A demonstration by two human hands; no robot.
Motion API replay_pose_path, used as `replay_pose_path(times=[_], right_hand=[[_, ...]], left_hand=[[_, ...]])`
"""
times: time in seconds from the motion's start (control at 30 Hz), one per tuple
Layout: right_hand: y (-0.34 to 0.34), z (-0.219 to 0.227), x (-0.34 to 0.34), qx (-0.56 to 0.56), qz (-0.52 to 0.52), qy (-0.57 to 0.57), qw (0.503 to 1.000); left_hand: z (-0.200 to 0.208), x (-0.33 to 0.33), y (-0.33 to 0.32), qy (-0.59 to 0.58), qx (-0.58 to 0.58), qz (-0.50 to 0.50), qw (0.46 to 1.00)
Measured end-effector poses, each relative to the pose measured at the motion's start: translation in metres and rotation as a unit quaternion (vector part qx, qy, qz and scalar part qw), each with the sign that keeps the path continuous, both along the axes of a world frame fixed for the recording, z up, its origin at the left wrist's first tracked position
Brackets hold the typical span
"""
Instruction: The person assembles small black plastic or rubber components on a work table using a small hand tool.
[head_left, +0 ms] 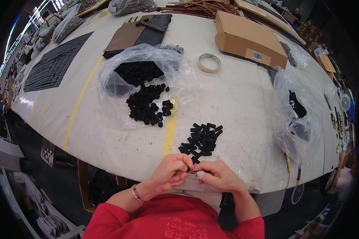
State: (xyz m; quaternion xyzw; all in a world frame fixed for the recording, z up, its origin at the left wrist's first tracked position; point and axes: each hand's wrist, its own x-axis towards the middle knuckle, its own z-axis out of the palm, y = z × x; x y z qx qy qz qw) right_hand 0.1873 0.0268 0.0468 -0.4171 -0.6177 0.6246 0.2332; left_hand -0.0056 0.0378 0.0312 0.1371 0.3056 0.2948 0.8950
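Pinched in closed left hand [174, 170]: small black piece [188, 169], near edge of white table [243, 103]. Likewise in right hand [220, 175]: thin reddish-dark strip [193, 172]. Apparently mid-work; black rectangular pieces [205, 137] heaped beyond; finished number unclear.

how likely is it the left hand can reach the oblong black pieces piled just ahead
Probably yes: the pile of oblong black pieces lies just beyond the left hand with nothing visible blocking it, though its fingers pinch a small black part.
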Motion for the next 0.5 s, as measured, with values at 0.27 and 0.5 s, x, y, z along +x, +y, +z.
replay_pose_path(times=[0.27, 0.5], right_hand=[[0.008, 0.007, 0.003, 0.040, 0.037, -0.014, 0.998], [-0.005, 0.003, -0.021, 0.181, -0.133, -0.102, 0.969]], left_hand=[[0.006, -0.001, 0.005, -0.003, 0.004, -0.049, 0.999], [-0.009, 0.016, -0.018, 0.339, 0.446, 0.205, 0.803]])
